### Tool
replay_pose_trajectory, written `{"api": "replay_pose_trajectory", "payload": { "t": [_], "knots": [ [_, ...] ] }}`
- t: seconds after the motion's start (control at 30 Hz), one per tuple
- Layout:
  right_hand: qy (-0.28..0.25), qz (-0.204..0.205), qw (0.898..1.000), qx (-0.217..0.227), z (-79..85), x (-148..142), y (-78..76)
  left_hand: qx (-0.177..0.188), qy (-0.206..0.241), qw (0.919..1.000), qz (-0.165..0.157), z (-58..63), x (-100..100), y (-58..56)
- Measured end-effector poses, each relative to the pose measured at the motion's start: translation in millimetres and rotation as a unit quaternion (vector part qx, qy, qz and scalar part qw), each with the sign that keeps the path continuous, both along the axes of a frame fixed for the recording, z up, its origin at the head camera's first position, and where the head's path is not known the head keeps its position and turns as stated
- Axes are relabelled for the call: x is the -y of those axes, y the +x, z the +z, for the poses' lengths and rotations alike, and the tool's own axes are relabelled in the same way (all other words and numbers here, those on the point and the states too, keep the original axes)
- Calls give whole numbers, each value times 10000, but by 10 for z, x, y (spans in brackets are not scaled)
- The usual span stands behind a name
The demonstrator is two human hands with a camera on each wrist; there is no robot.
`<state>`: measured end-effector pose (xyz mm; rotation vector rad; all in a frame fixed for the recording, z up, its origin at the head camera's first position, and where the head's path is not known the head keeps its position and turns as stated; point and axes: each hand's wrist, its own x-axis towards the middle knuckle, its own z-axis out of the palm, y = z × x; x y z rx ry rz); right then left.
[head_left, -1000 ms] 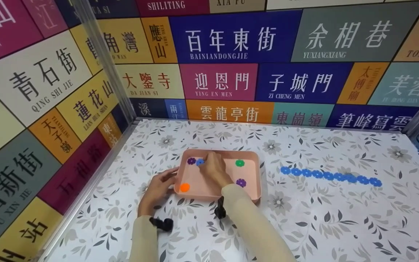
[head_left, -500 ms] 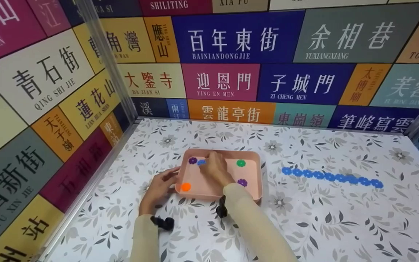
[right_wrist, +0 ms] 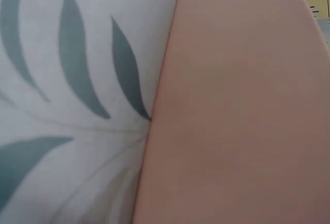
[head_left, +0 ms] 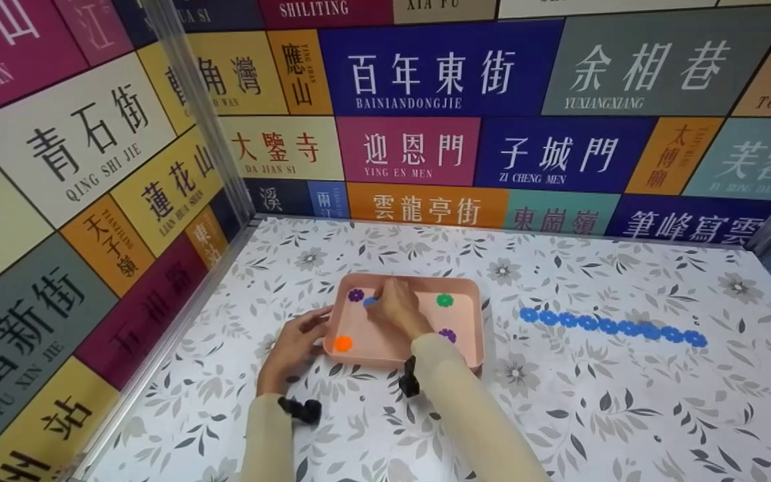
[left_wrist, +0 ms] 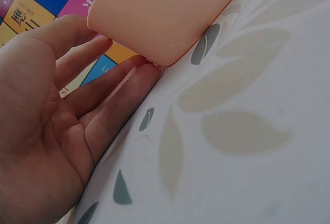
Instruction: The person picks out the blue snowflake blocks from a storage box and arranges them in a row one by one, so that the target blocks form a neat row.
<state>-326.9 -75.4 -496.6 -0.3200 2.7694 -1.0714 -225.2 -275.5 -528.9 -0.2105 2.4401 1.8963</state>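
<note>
A shallow pink tray [head_left: 402,361] sits on the table with small flower-shaped plastic pieces inside. My right hand [head_left: 399,311] reaches in with curled fingers and pinches a blue flower-shaped piece [head_left: 370,302], partly hidden by the fingertips. Beside it lies a purple piece [head_left: 356,295]. An orange piece [head_left: 343,344] is in the near left corner, a green piece [head_left: 445,300] on the far right, and another purple piece [head_left: 448,335] by the right wrist. My left hand [head_left: 298,341] touches the tray's left side with extended fingertips; the left wrist view shows these fingers [left_wrist: 121,92] at the tray's lower edge.
Right of the tray, several blue flower-shaped pieces [head_left: 610,327] form a row on the leaf-patterned tablecloth [head_left: 559,408]. Walls covered in coloured street-name panels [head_left: 439,67] stand behind and at the left. The right wrist view shows mostly the tray's outer wall [right_wrist: 232,105].
The blue piece at my right fingertips has shifted slightly toward me and shows less. My left hand stays at the tray's side. The head view has drifted a little.
</note>
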Motion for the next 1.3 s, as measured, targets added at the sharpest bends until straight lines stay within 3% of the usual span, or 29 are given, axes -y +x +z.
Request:
{"api": "replay_pose_trajectory", "payload": {
  "t": [0.27, 0.73, 0.93, 1.3],
  "knots": [
    [-64, 105, 9998, -148, -9, -16, 5, 178, -70, 9998, 83, 4, -6, -15],
    [-236, 228, 9995, -48, -29, -28, -11, 73, 108, 9999, 113, 20, -18, 0],
    [-239, 257, 9992, -203, -53, -43, -18, 85, 114, 9999, -22, 3, -3, 9],
    [-138, 275, 9995, 8, -12, -49, -1, 143, 17, 9999, -25, 25, -3, 2]
  ]
}}
